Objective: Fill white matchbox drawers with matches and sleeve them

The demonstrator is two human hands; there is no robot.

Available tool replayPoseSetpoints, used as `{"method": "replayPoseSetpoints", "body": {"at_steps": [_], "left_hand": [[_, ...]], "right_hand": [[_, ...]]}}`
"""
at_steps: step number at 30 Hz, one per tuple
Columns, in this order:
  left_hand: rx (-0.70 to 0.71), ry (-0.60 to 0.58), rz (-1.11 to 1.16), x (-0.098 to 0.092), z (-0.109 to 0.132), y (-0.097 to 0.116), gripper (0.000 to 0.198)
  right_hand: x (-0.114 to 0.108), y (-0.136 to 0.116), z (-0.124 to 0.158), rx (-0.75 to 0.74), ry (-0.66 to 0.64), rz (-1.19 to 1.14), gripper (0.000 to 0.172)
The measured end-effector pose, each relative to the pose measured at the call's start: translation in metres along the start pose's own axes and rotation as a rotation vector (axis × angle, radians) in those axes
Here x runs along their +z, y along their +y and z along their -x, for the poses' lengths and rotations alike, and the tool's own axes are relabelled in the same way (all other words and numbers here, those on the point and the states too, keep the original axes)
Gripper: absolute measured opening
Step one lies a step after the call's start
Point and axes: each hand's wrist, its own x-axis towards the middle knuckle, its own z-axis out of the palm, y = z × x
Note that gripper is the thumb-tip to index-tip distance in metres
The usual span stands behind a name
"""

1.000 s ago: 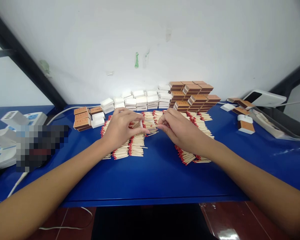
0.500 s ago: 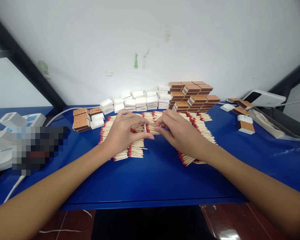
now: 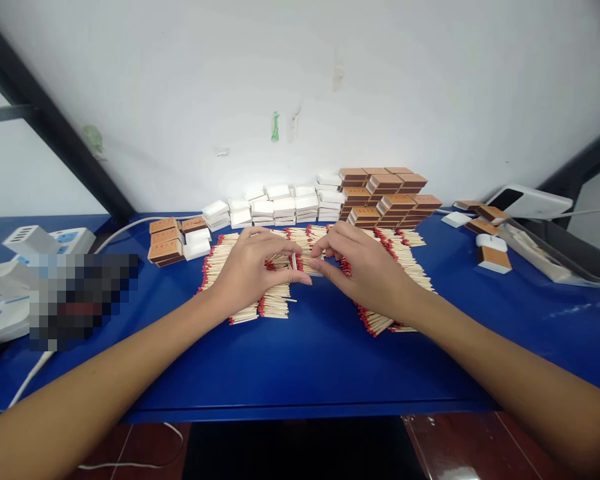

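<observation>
My left hand (image 3: pixel 253 263) curls its thumb and fingers around a small white matchbox tray (image 3: pixel 294 261), whose end wall shows between them. Close by on the right, my right hand (image 3: pixel 363 263) has thumb and fingertips pinched on the stick ends of some matches (image 3: pixel 305 264), their red heads pointing left at the tray. How far the matches lie inside it is partly hidden by the fingers. Loose matches spread beneath and beside both hands, with one pile (image 3: pixel 275 307) on the left and another (image 3: pixel 413 270) on the right.
White matchbox trays (image 3: pixel 280 208) are stacked along the wall, beside stacked brown matchboxes (image 3: pixel 383 200). A few more boxes (image 3: pixel 165 250) sit at left. A power strip (image 3: pixel 73 243) and a blurred dark object (image 3: pixel 87 300) lie far left; a white device (image 3: pixel 530 202) stands at right.
My right fingertips have come closer to the tray, bringing matches up to it. My left hand keeps its hold. The whole view has shifted slightly downward.
</observation>
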Motion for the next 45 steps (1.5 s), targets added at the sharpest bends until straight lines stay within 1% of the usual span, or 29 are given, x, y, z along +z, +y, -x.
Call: {"method": "replayPoseSetpoints", "body": {"at_steps": [3, 9, 13, 18, 21, 22, 24, 26, 29, 30, 33, 35, 38, 43, 45], "left_hand": [[0.023, 0.005, 0.007, 0.002, 0.001, -0.001, 0.044], [0.012, -0.004, 0.005, 0.0, 0.001, 0.001, 0.043], [0.023, -0.007, 0.018, 0.0, 0.001, 0.002, 0.04], [0.041, 0.001, 0.01, 0.0, 0.002, -0.003, 0.046], [0.013, 0.009, -0.01, -0.001, 0.002, -0.01, 0.046], [-0.001, 0.012, -0.018, -0.002, 0.002, -0.012, 0.045], [-0.022, 0.022, -0.028, -0.003, 0.002, -0.016, 0.042], [-0.035, 0.043, -0.036, -0.005, 0.002, -0.02, 0.041], [-0.047, 0.073, -0.053, -0.006, 0.003, -0.023, 0.043], [-0.049, 0.076, -0.058, -0.006, 0.003, -0.024, 0.043], [-0.034, 0.072, -0.076, -0.005, 0.004, -0.025, 0.041], [-0.008, 0.068, -0.094, -0.005, 0.004, -0.026, 0.042], [0.025, 0.047, -0.112, -0.003, 0.005, -0.027, 0.041], [0.049, 0.053, -0.118, -0.002, 0.005, -0.029, 0.039], [0.053, 0.055, -0.122, -0.002, 0.005, -0.03, 0.039]], "right_hand": [[0.0, -0.001, 0.0, -0.002, 0.006, -0.014, 0.005], [-0.001, 0.001, 0.001, -0.005, -0.003, -0.025, 0.003], [0.001, 0.0, 0.001, 0.005, -0.004, -0.028, 0.005], [-0.002, 0.0, -0.001, 0.027, 0.027, -0.058, 0.006], [-0.011, 0.014, -0.008, 0.098, 0.083, -0.016, 0.012], [-0.015, 0.022, -0.012, 0.141, 0.112, 0.009, 0.013], [-0.024, 0.041, -0.02, 0.241, 0.112, 0.061, 0.015], [-0.034, 0.06, -0.028, 0.296, 0.059, 0.112, 0.017], [-0.053, 0.087, -0.04, 0.256, 0.006, 0.281, 0.021], [-0.06, 0.095, -0.043, 0.242, -0.015, 0.326, 0.02], [-0.08, 0.118, -0.05, 0.284, -0.039, 0.434, 0.016], [-0.087, 0.129, -0.054, 0.257, -0.092, 0.478, 0.015], [-0.086, 0.137, -0.062, 0.184, -0.175, 0.525, 0.012], [-0.066, 0.134, -0.075, 0.048, -0.307, 0.791, 0.016], [-0.061, 0.135, -0.078, 0.019, -0.332, 0.833, 0.016]]}}
